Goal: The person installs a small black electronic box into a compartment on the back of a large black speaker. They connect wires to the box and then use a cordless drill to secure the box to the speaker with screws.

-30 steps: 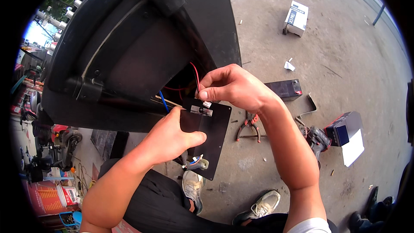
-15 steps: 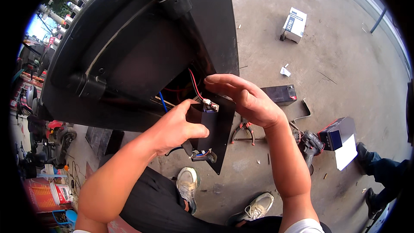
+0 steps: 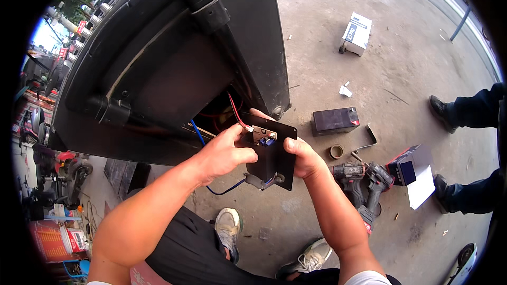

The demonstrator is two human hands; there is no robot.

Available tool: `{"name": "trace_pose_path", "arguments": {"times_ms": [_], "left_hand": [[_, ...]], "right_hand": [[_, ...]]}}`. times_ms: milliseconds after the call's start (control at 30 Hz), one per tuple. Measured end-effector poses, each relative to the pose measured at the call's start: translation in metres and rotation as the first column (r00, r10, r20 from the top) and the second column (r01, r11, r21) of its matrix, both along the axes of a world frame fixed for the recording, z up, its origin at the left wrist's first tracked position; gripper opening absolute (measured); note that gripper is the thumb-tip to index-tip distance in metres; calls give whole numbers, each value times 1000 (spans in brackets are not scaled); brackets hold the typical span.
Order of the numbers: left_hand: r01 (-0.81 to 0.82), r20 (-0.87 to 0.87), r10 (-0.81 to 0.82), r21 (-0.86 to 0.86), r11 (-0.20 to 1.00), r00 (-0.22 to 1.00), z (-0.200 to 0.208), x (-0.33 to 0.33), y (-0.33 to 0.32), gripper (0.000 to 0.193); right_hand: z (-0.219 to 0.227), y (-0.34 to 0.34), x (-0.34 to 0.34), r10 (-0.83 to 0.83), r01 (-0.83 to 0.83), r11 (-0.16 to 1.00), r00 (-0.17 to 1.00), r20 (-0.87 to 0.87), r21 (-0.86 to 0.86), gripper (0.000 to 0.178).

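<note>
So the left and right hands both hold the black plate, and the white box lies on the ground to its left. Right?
One slip: the head view shows the white box to the plate's right, not left. The left hand and right hand do both hold the black plate.

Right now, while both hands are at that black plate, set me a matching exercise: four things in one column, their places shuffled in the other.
Things:
1. Left hand
2. Right hand
3. Red and black wires
4. White-and-blue box

Places:
A. On the ground, beyond the black block
B. At the right edge of the black plate, thumb on its face
C. At the plate's left side
D. Coming out of the dark opening toward the plate

Pairs: 1-C, 2-B, 3-D, 4-A
</note>
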State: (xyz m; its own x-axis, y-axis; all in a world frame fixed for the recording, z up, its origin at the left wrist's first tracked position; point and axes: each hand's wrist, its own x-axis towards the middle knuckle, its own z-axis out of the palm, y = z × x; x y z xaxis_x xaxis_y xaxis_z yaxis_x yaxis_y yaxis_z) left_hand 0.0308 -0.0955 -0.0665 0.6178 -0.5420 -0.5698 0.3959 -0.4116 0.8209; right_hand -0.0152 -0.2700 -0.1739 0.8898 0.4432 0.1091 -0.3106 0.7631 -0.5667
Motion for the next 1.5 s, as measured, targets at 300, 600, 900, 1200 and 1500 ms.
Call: {"name": "trace_pose_path", "arguments": {"times_ms": [300,600,900,1200,1500], "left_hand": [[-307,88,308,-20,951,947,-1,8,-5,29],[-596,131,614,-153,788,778,-8,10,-2,32],[-518,102,531,-131,845,841,-12,11,-2,12],[-484,157,514,-196,853,843,-4,2,-8,9],[-209,541,262,-159,965,799,13,-10,-14,15]], "right_hand": [[-6,-6,7,-84,101,955,994,-73,277,106],[-18,6,7,-52,131,904,979,-199,407,59],[-24,7,2,-100,192,918,959,-267,346,77],[-2,-7,6,-317,318,948,946,-68,-3,64],[16,16,10,-534,558,800,830,164,-221,71]]}}
